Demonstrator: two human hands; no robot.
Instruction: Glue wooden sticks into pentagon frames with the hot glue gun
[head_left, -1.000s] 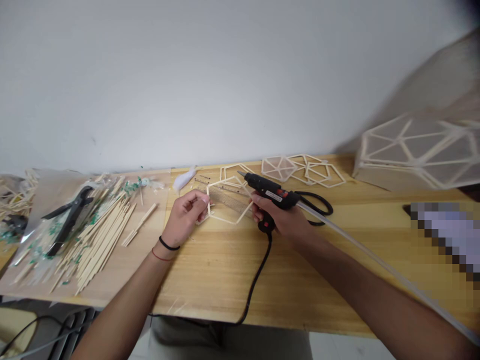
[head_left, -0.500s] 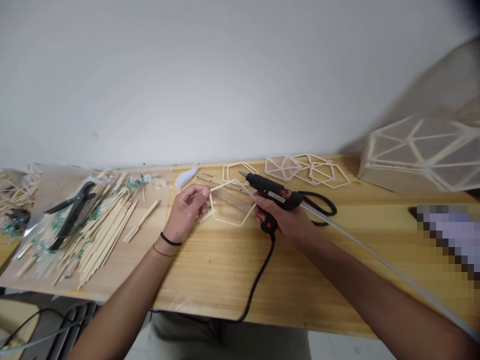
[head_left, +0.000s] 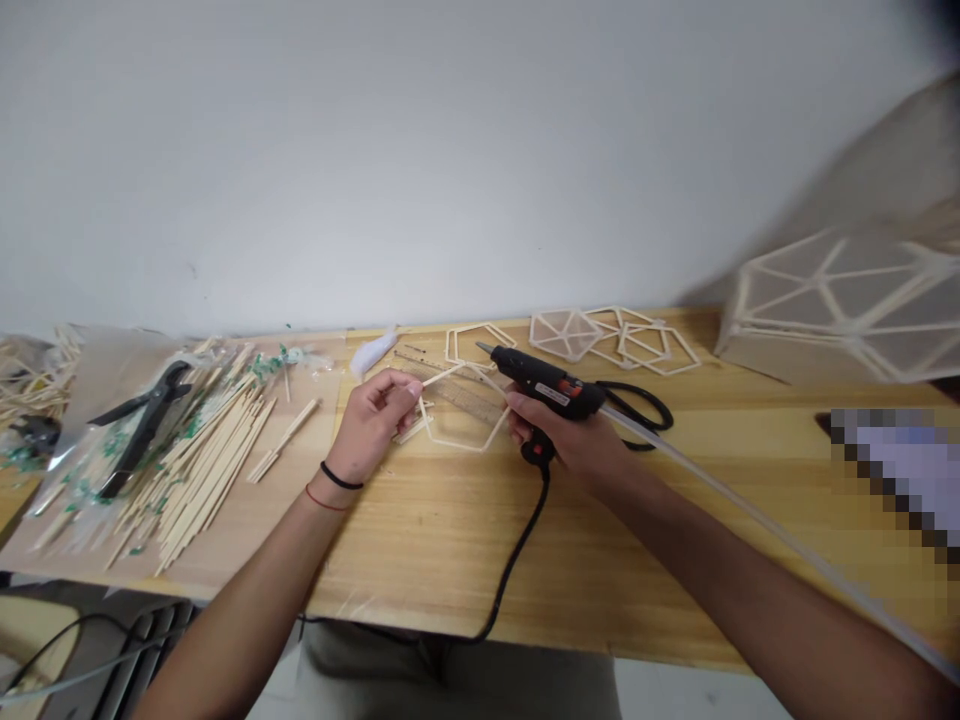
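A pentagon frame [head_left: 457,446] of thin wooden sticks is held above the table between my two hands. My left hand [head_left: 381,415] pinches it at its left corner, thumb and forefinger closed on the upper-left stick. My right hand [head_left: 551,425] is wrapped round a black hot glue gun [head_left: 551,385], its nozzle pointing left above the frame's upper right. The frame's right corner meets the right fingertips; whether they grip it I cannot tell. A long clear glue stick [head_left: 720,500] runs out of the gun's back. Behind the frame lies a clear ruler [head_left: 469,402].
Stick frames [head_left: 660,348] lie along the wall, with a large stick-and-sheet structure [head_left: 840,310] at right. Black cutters [head_left: 146,430] and loose wooden sticks [head_left: 214,480] cover the left side. The gun's cord [head_left: 517,560] hangs over the table's front edge. A pixelated device [head_left: 900,470] lies right.
The left fingers have shifted very slightly right and down on the frame's left corner. Its upper-left stick now sits a little differently against the left side. The glue gun has barely moved.
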